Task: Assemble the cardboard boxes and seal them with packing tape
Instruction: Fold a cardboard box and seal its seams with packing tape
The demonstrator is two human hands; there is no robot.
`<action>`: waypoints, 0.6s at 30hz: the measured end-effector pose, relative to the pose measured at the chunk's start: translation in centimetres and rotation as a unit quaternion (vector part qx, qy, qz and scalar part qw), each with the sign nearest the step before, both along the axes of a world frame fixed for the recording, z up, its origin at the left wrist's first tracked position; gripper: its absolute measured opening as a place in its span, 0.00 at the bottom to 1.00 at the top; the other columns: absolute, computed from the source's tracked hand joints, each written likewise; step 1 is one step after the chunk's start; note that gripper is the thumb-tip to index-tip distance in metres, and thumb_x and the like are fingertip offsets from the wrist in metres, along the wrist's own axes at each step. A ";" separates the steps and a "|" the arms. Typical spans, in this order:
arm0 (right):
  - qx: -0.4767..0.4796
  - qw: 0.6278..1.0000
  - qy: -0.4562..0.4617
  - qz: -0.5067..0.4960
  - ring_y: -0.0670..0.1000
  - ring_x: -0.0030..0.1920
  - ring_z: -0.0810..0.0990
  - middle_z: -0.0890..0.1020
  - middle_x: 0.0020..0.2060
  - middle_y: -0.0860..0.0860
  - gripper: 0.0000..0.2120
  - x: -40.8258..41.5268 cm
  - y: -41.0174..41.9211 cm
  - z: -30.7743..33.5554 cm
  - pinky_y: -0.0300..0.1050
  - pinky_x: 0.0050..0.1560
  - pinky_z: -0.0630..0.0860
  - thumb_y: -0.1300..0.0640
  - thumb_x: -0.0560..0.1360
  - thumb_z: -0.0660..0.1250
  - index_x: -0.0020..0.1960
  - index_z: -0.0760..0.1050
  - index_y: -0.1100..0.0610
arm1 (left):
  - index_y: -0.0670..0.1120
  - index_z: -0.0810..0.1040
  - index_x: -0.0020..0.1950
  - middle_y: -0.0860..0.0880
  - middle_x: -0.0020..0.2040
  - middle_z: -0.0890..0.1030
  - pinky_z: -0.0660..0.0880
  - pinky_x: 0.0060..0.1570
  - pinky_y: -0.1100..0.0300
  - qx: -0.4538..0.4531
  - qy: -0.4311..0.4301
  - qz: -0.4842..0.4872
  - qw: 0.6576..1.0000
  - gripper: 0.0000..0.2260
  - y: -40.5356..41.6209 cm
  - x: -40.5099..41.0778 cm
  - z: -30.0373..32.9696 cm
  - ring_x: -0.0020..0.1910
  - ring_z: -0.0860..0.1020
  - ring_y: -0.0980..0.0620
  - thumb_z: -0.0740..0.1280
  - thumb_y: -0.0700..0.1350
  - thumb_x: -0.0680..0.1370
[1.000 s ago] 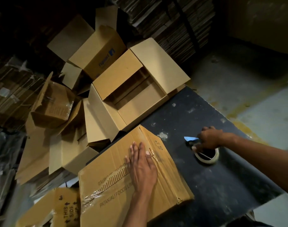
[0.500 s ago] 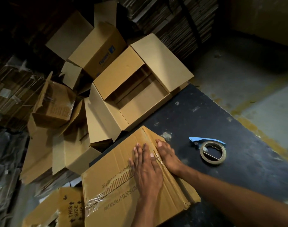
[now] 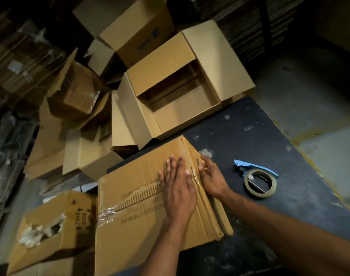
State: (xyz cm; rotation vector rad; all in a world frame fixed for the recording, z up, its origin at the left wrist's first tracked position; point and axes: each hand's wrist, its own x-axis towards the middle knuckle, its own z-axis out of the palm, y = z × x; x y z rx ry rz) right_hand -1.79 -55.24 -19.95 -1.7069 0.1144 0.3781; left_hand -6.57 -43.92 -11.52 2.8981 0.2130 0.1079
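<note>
Pressing flat cardboard box (image 3: 142, 198) with left hand (image 3: 178, 192), fingers straight; right hand (image 3: 212, 180) touching its three-o'clock edge, fingers relaxed, holding nothing.

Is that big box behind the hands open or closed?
Open: the big box has its flaps spread outward, showing its inside.

Dim warm light is falling from above; corners are sinking into shadow, edges bowing, fingertips slightly blurring.
</note>
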 end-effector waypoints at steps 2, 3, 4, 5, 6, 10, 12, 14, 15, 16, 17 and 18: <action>-0.022 0.997 -0.037 -0.061 0.56 0.65 0.77 0.76 0.60 0.52 0.19 0.1 -0.9 1.5 0.49 0.64 0.72 0.54 0.85 0.60 0.76 0.67 0.50 | 0.56 0.55 0.83 0.53 0.84 0.55 0.43 0.82 0.50 -0.047 -0.010 0.011 0.999 0.27 -0.2 -0.2 0.7 0.83 0.48 0.58 0.42 0.62 0.85; -0.020 0.993 -0.074 -0.094 0.54 0.62 0.77 0.75 0.59 0.50 0.18 0.2 -1.1 2.6 0.51 0.62 0.74 0.55 0.85 0.60 0.74 0.69 0.49 | 0.55 0.56 0.83 0.53 0.83 0.58 0.45 0.82 0.51 -0.081 -0.025 0.017 0.996 0.27 -0.2 -0.3 1.2 0.83 0.50 0.58 0.45 0.62 0.85; -0.010 0.985 -0.123 -0.119 0.52 0.59 0.77 0.75 0.58 0.48 0.17 0.1 -1.2 4.2 0.53 0.61 0.75 0.54 0.85 0.61 0.73 0.70 0.47 | 0.54 0.57 0.84 0.54 0.83 0.59 0.48 0.82 0.52 -0.112 -0.040 0.024 0.993 0.27 0.0 -0.5 1.9 0.82 0.52 0.58 0.48 0.62 0.86; -0.004 0.976 -0.175 -0.133 0.50 0.58 0.77 0.74 0.57 0.47 0.16 0.0 -1.1 6.0 0.54 0.59 0.76 0.54 0.84 0.61 0.72 0.71 0.46 | 0.54 0.58 0.84 0.54 0.82 0.60 0.51 0.81 0.54 -0.137 -0.051 0.029 0.989 0.28 0.4 -0.8 2.5 0.81 0.54 0.59 0.49 0.63 0.85; -0.006 0.966 -0.222 -0.132 0.48 0.57 0.75 0.74 0.56 0.45 0.15 -0.2 -0.8 7.7 0.52 0.58 0.75 0.54 0.84 0.62 0.70 0.72 0.46 | 0.54 0.58 0.83 0.54 0.83 0.60 0.53 0.81 0.55 -0.154 -0.058 0.033 0.986 0.30 1.0 -1.2 3.2 0.81 0.54 0.61 0.49 0.65 0.84; -0.047 0.943 -0.326 -0.055 0.48 0.57 0.72 0.74 0.54 0.41 0.12 -2.0 2.6 13.1 0.51 0.54 0.73 0.55 0.83 0.62 0.65 0.75 0.45 | 0.57 0.63 0.81 0.59 0.81 0.61 0.58 0.79 0.58 -0.216 -0.083 0.077 0.970 0.31 6.0 -3.6 5.3 0.78 0.56 0.66 0.50 0.69 0.82; -0.066 0.925 -0.373 0.008 0.48 0.56 0.74 0.77 0.53 0.39 0.10 -3.3 5.8 14.3 0.52 0.52 0.75 0.56 0.82 0.63 0.59 0.77 0.43 | 0.57 0.69 0.78 0.61 0.78 0.66 0.65 0.77 0.57 -0.246 -0.116 0.102 0.957 0.26 9.9 -5.3 6.2 0.76 0.62 0.65 0.56 0.66 0.82; -0.088 0.920 -0.373 0.075 0.45 0.55 0.75 0.79 0.52 0.38 0.08 -4.7 9.9 14.9 0.53 0.50 0.78 0.57 0.82 0.65 0.55 0.79 0.44 | 0.59 0.75 0.73 0.62 0.76 0.70 0.72 0.72 0.53 -0.282 -0.155 0.135 0.937 0.24 14.9 -7.5 6.6 0.73 0.69 0.64 0.58 0.68 0.82; -0.098 0.919 -0.369 0.097 0.44 0.55 0.74 0.79 0.50 0.36 0.09 -5.4 12.0 15.0 0.51 0.49 0.78 0.58 0.80 0.67 0.53 0.81 0.44 | 0.61 0.76 0.71 0.63 0.76 0.71 0.75 0.70 0.50 -0.300 -0.171 0.153 0.926 0.23 17.4 -8.4 6.8 0.73 0.71 0.62 0.58 0.69 0.81; -0.109 0.914 -0.373 0.114 0.42 0.55 0.74 0.79 0.49 0.34 0.10 -6.1 14.1 15.0 0.49 0.50 0.77 0.59 0.79 0.69 0.52 0.81 0.43 | 0.64 0.74 0.72 0.63 0.77 0.69 0.74 0.70 0.48 -0.308 -0.178 0.173 0.919 0.24 19.9 -9.4 6.8 0.74 0.70 0.61 0.57 0.71 0.80; -0.123 0.906 -0.382 0.134 0.41 0.55 0.74 0.78 0.49 0.32 0.11 -6.6 16.2 15.0 0.47 0.50 0.76 0.59 0.78 0.71 0.50 0.81 0.42 | 0.66 0.70 0.73 0.62 0.80 0.64 0.72 0.73 0.47 -0.307 -0.174 0.197 0.915 0.24 22.3 -10.2 6.7 0.76 0.66 0.59 0.56 0.72 0.79; -0.139 0.895 -0.393 0.157 0.41 0.54 0.74 0.78 0.48 0.31 0.11 -7.0 18.3 15.0 0.47 0.51 0.76 0.58 0.77 0.72 0.50 0.81 0.41 | 0.67 0.65 0.76 0.60 0.82 0.59 0.67 0.76 0.46 -0.306 -0.155 0.229 0.911 0.27 24.7 -10.9 6.5 0.79 0.61 0.58 0.55 0.72 0.78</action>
